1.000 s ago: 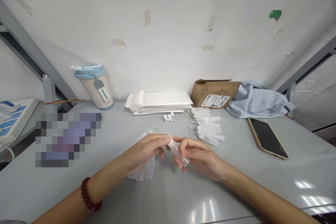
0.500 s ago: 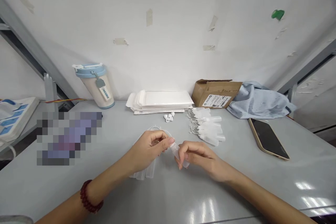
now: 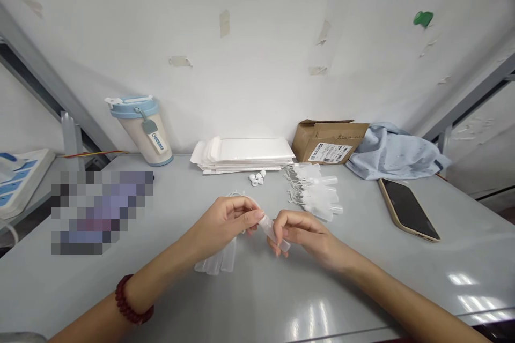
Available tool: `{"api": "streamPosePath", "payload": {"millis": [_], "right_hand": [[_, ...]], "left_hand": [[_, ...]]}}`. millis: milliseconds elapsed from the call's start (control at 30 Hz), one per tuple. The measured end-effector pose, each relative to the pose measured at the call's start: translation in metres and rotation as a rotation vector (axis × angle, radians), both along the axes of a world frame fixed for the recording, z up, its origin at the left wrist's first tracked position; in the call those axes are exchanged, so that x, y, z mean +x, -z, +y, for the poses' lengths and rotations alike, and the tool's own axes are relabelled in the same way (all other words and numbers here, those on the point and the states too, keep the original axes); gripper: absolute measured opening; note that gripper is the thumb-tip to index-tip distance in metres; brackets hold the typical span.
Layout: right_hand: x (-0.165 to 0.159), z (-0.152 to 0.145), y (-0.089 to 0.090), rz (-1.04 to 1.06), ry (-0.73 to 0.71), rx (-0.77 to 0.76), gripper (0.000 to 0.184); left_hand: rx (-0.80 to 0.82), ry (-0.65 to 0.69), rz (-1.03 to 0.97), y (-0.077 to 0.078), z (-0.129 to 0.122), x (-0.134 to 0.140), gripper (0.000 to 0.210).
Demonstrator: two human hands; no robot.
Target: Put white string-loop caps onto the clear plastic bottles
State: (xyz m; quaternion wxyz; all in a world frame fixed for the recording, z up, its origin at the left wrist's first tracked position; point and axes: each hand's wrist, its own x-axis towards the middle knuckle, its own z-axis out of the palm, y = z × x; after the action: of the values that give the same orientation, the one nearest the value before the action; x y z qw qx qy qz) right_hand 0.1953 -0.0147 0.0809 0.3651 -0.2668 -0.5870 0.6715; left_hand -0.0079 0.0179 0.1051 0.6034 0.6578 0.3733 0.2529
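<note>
A small translucent plastic tube (image 3: 267,226) is held between both hands, tilted down to the right. My left hand (image 3: 231,221) pinches its upper end between thumb and fingers. The fingers of my right hand (image 3: 302,233) are closed round its lower part. Under my left hand lie several similar tubes (image 3: 217,261), their tops hidden by the hand, with thin white cords (image 3: 237,194) showing behind it. Farther right, a pile of translucent tubes with white cords (image 3: 317,193) rests on the table. Several small white caps (image 3: 257,178) lie beyond my hands.
Against the wall stand a stack of white flat boxes (image 3: 249,154), an opened cardboard box (image 3: 328,142) and a crumpled blue cloth (image 3: 394,153). A phone (image 3: 409,209) lies at right. A tumbler (image 3: 140,131) stands at left, behind a blurred-out patch (image 3: 104,214). A power strip (image 3: 24,182) sits far left.
The view has shifted slightly. Both hands keep their hold on the tube, and more of its middle shows between them. The piles and caps look unchanged.
</note>
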Motion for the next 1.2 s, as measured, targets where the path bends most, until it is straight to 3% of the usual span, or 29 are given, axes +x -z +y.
{"api": "streamPosePath", "payload": {"millis": [300, 467, 567, 633, 733, 800, 867, 1067, 1200], "right_hand": [[0.000, 0.000, 0.004, 0.049, 0.012, -0.051, 0.016], [-0.001, 0.001, 0.003, 0.006, -0.007, -0.018, 0.016], [-0.001, 0.000, 0.001, -0.034, 0.009, -0.022, 0.007], [-0.002, -0.002, 0.000, -0.141, 0.096, 0.047, 0.015], [-0.004, -0.005, 0.004, -0.399, 0.270, 0.292, 0.016], [-0.006, -0.006, 0.008, -0.519, 0.323, 0.435, 0.013], [-0.007, -0.006, 0.011, -0.558, 0.332, 0.478, 0.011], [-0.006, -0.004, 0.003, -0.289, 0.215, 0.078, 0.020], [-0.006, -0.003, 0.000, -0.232, 0.236, 0.065, 0.022]], "left_hand": [[0.005, 0.069, -0.130, 0.003, 0.002, -0.003, 0.012], [-0.014, 0.059, -0.011, 0.001, -0.001, 0.000, 0.018], [0.004, 0.040, 0.007, 0.001, -0.001, 0.001, 0.020], [0.027, -0.023, -0.017, 0.003, 0.000, 0.001, 0.020], [0.042, -0.115, -0.021, 0.006, 0.002, 0.000, 0.023], [0.045, -0.122, -0.003, 0.007, 0.003, -0.001, 0.024], [0.057, -0.102, 0.000, 0.008, 0.002, -0.001, 0.025], [0.097, -0.060, -0.024, 0.005, -0.001, 0.000, 0.017], [0.129, -0.065, -0.005, 0.003, -0.001, 0.000, 0.018]]}}
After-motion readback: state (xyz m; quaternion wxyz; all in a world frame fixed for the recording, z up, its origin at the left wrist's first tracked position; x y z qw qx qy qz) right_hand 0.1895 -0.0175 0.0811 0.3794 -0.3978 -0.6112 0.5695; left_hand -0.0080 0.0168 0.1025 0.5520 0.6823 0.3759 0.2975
